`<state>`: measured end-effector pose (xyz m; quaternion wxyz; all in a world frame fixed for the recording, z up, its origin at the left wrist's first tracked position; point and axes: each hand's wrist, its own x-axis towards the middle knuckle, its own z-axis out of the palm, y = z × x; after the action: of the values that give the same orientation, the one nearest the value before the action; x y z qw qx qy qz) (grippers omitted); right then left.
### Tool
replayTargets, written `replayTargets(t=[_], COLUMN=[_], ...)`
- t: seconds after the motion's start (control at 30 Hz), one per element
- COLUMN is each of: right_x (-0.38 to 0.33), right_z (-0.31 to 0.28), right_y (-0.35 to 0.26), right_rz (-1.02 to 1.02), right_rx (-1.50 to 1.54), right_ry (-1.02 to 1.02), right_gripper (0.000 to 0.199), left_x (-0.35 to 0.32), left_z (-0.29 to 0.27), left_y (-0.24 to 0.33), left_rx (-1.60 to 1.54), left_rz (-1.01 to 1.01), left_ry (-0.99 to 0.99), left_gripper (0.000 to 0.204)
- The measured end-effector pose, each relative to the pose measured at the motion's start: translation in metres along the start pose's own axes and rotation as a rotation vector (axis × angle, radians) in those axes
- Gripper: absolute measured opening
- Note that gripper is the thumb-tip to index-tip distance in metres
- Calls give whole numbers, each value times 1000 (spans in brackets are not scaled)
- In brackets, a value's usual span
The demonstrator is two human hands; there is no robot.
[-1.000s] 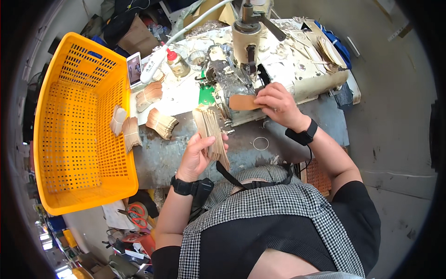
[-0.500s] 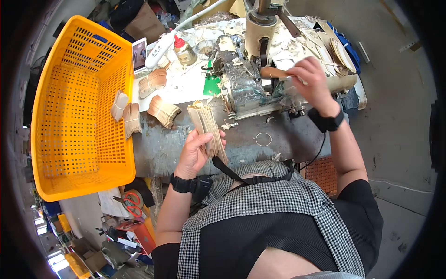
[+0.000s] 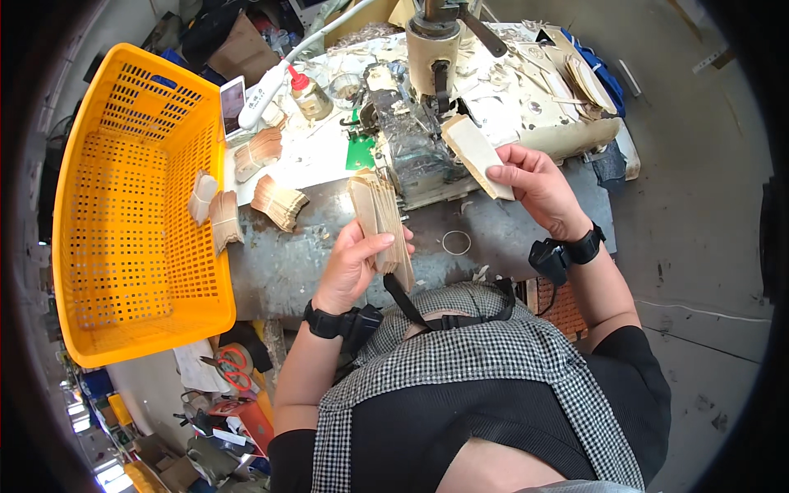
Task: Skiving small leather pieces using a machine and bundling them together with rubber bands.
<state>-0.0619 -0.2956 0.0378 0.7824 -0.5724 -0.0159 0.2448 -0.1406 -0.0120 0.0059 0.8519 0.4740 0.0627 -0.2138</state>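
Note:
My left hand is closed round a fanned stack of beige leather pieces, held upright above the bench's front edge. Between the thumb and fingers of my right hand is a single leather piece, its pale side up, tilted toward the upper left. That piece is just in front of the skiving-type machine, apart from the stack. A loose rubber band lies on the bench between my hands. Banded bundles of similar pieces rest left of the stack.
A yellow perforated basket stands on the left. Behind the bundles are a phone, a white lamp and a red-capped bottle. Leather scraps litter the table around the machine. Orange-handled scissors hang below the bench.
My right hand has come down and nearer from beside the machine post, turning its leather piece from brown edge to pale face. My left hand still grips the stack.

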Motion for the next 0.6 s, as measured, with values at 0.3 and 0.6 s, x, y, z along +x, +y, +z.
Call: replayTargets(t=[0.3, 0.6], right_x=[8, 5], right_z=[22, 42], right_y=[28, 29], right_rz=[-66, -318], right_rx=[186, -131], right_ry=[-179, -315], right_gripper=[22, 18], left_x=[5, 11], left_z=[11, 13], left_y=[4, 8], left_rx=[-149, -110], left_rz=[-14, -26], left_ry=[-263, -211], left_gripper=[47, 54])
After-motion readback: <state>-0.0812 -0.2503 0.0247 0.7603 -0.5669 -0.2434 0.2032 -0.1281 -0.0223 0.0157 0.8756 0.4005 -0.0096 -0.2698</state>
